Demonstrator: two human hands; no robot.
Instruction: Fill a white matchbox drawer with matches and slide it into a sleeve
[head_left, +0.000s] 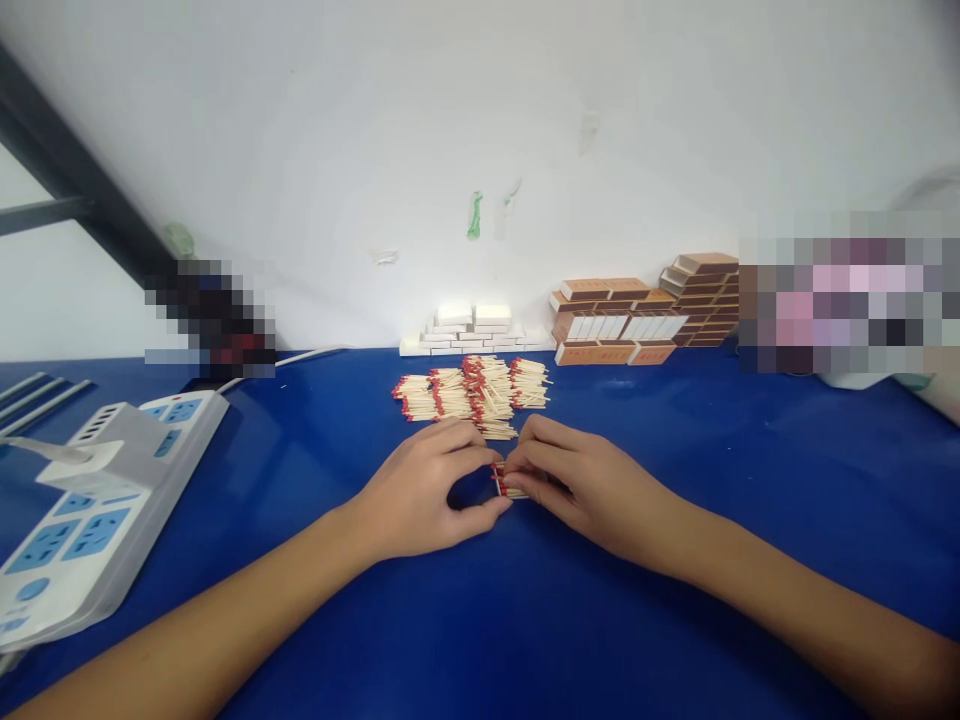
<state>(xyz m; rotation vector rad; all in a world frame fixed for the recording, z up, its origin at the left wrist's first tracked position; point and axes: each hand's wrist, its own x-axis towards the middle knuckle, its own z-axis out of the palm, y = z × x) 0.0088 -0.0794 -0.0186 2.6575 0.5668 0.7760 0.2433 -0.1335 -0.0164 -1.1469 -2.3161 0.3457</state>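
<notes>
Thumb and index of the left hand [435, 490] are curved in a C, pinching the small tray [498, 482] of red-tipped matches [517, 492], while the right hand [574, 480] has its fingers bunched over them, touching, though I can't tell if it's pinching any. Count's one tray between the hands, roughly four clumps of loose matches [487, 395] just beyond (too many to tally), one pile of white boxes [472, 338], two adjoining stacks of brown matchboxes [592, 353] and one power strip [127, 520]. All on a glossy blue tabletop [450, 640] against a scuffed white wall [360, 120].
</notes>
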